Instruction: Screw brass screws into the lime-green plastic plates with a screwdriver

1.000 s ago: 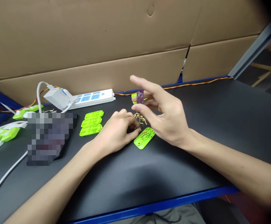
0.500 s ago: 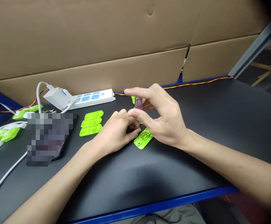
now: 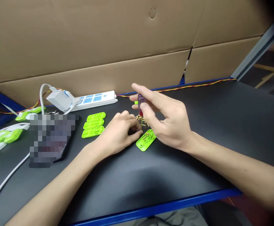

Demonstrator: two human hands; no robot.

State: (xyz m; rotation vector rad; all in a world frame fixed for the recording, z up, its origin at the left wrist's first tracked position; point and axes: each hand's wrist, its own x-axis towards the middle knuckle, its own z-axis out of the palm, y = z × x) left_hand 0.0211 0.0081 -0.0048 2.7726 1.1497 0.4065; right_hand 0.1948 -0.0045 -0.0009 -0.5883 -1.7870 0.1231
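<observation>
My right hand (image 3: 168, 121) holds a small screwdriver (image 3: 141, 105) with a clear purple and red handle, upright, shaft pointing down. Its thumb rests on the handle while the other fingers stretch out behind. My left hand (image 3: 118, 133) is closed, thumb and finger pinched at the screwdriver's tip; what lies between them is hidden. Just right of that pinch, a bright green plastic shell half (image 3: 144, 143) lies open side up on the table, with brass-coloured metal parts in it. Several small brass-coloured pieces (image 3: 147, 122) are scattered behind the hands, partly covered by them.
Three green shell halves (image 3: 93, 131) lie in a column left of my left hand. Behind them stands a white power strip (image 3: 104, 98) with a plugged-in charger (image 3: 58, 99). A dark, pixelated flat object (image 3: 54, 141) and white cables with green pieces (image 3: 6, 136) occupy the left side.
My right hand has turned and its fingers have loosened round the screwdriver, showing more of the handle, the shaft and the brass-coloured pieces. My left hand stays in place.
</observation>
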